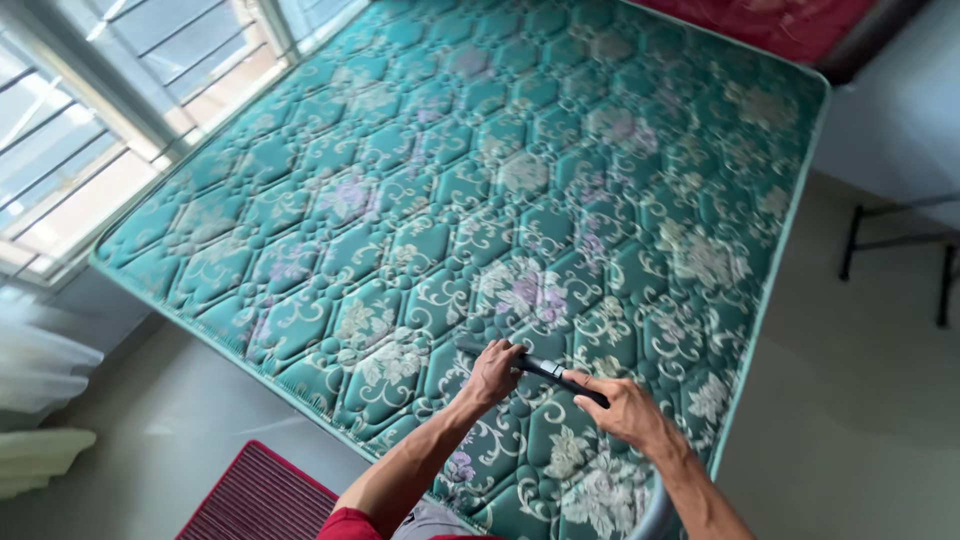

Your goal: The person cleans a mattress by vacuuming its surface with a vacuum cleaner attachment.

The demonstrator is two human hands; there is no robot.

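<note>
From the head camera, a bare quilted mattress point(480, 190) in teal, patterned with pale flowers and scrolls, filled most of the view and lay slanted, its far corner toward the upper right. Both hands worked near its close edge. The left hand point(495, 372) was closed around one end of a slim dark tool point(550, 372), a rod or nozzle by the look of it, though the view was too small to say which. The right hand point(622, 408) gripped the same tool at its other end, fingers wrapped over it, so the two hands stood a little apart with the tool bridging them. The tool lay low over the mattress surface, angled down to the right; whether it touched the fabric could not be told. A pale grey curved tube point(655, 515) showed at the bottom edge beside the right forearm. A red sleeve point(350, 525) covered the left upper arm. On the grey floor point(850, 420) beside the near left corner of the mattress lay a red ribbed mat point(255, 500). A barred window point(90, 130) ran along the left side, and a black metal frame point(900, 245) stood at the far right by the wall
</note>
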